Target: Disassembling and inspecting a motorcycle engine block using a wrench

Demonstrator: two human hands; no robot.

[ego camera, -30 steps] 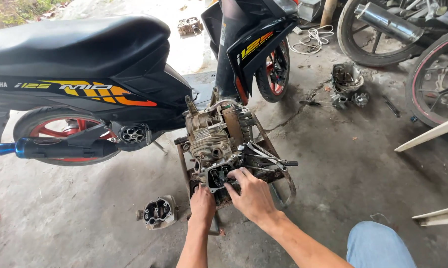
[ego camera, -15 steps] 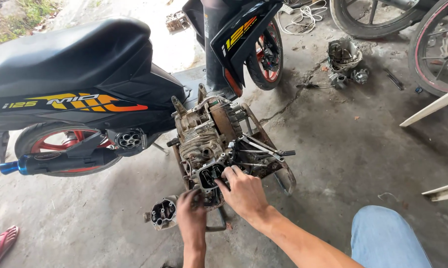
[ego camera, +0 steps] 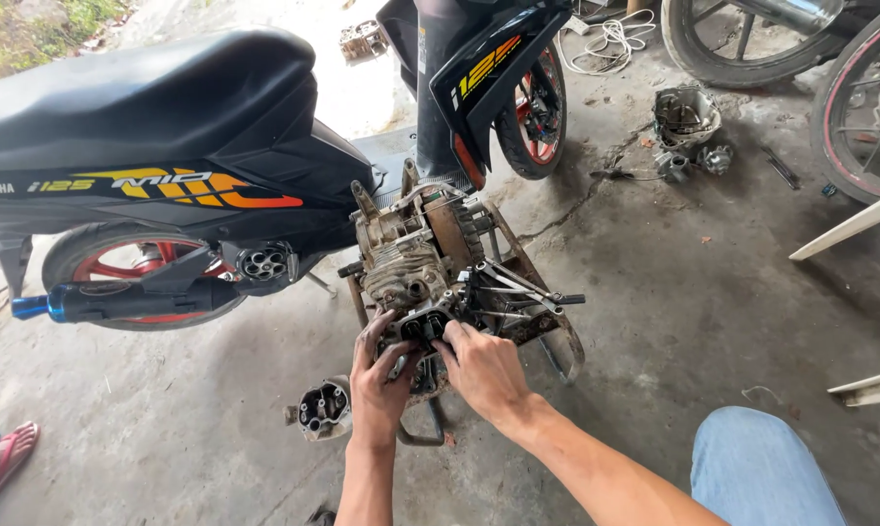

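Fingers of our left hand (ego camera: 381,375) and right hand (ego camera: 484,368) are gripping the dark part (ego camera: 422,329) on the engine block (ego camera: 415,255), closed around it from both sides.

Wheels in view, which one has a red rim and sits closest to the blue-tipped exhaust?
The scooter's rear wheel, lower left under the black seat, behind the exhaust; the other red-rimmed wheel stands at the front.

Your left hand (ego camera: 381,375) and your right hand (ego camera: 484,368) both touch the near end of the dirty engine (ego camera: 425,263), fingers on its dark part (ego camera: 422,326); the engine sits on a metal stand (ego camera: 547,336) on the concrete; a loose cylinder piece (ego camera: 321,407) lies just beside your left hand at 9 o'clock; the black scooter (ego camera: 167,146) stands at 10 o'clock; your blue-jeaned knee (ego camera: 761,468) is at 4 o'clock.
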